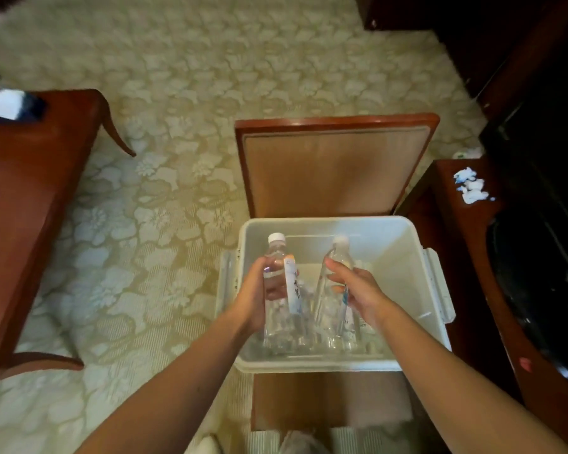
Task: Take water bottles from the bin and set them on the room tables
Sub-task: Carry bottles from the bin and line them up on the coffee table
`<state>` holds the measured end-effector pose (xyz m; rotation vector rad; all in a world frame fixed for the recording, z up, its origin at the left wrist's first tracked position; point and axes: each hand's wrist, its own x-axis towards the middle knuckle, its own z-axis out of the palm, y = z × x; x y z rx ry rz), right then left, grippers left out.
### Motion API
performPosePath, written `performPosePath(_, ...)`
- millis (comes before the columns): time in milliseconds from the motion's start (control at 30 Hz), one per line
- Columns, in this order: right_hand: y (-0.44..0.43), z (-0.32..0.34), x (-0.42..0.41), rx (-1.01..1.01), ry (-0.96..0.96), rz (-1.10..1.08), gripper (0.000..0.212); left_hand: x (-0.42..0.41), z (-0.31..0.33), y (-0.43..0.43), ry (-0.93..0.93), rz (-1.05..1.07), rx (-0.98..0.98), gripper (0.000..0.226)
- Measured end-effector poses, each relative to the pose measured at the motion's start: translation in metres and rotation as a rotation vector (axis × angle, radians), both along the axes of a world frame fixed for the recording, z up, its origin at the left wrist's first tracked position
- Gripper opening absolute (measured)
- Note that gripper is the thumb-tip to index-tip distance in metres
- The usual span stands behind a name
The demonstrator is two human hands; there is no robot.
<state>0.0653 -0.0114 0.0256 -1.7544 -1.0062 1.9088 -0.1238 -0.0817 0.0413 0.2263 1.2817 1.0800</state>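
Carpet (177,158): open floor left of and beyond the bin (325,220).
Left desk (30,198): well apart from the bin; no bottle seen on it.
Right desk (450,244): edge just beside the bin; no bottle seen.
Bin: more bottles seem left inside.
Left hand (259,290): curled round left bottle (277,257), over bin.
Right hand (358,286): curled round right bottle (336,257), over bin.
Progress: early; setting down not yet done.

The left hand (259,290), right hand (363,290) and both forearms (177,381) are bare; pale striped cloth (263,440) shows at the bottom edge.
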Motion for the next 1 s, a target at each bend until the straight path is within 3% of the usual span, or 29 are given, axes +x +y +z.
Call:
performPosePath(100,-0.018,0.030,-0.033,-0.016,0.022,0.036,0.058,-0.030,0.031,-0.027,-0.095,0.034,0.057,0.054)
performPosePath(200,-0.042,0.059,-0.070,0.011,0.098,0.099,0.051,-0.064,0.054,-0.058,-0.226,0.077,0.107,0.073)
performPosePath(267,-0.061,0.080,-0.100,0.032,0.162,0.150,0.036,-0.088,0.070,-0.080,-0.291,0.084,0.159,0.080)
performPosePath(367,-0.086,0.102,-0.148,0.048,0.230,0.204,0.028,-0.128,0.091,-0.112,-0.276,0.136,0.195,0.056)
performPosePath(567,-0.138,0.137,-0.247,0.078,0.312,0.270,0.019,-0.210,0.126,-0.181,-0.138,0.254,0.247,0.061)
performPosePath(700,-0.169,0.153,-0.309,-0.010,0.414,0.280,0.028,-0.262,0.145,-0.231,-0.098,0.302,0.313,0.037)
performPosePath(1000,-0.220,0.186,-0.420,-0.031,0.521,0.499,0.040,-0.353,0.173,-0.315,-0.005,0.511,0.409,0.034)
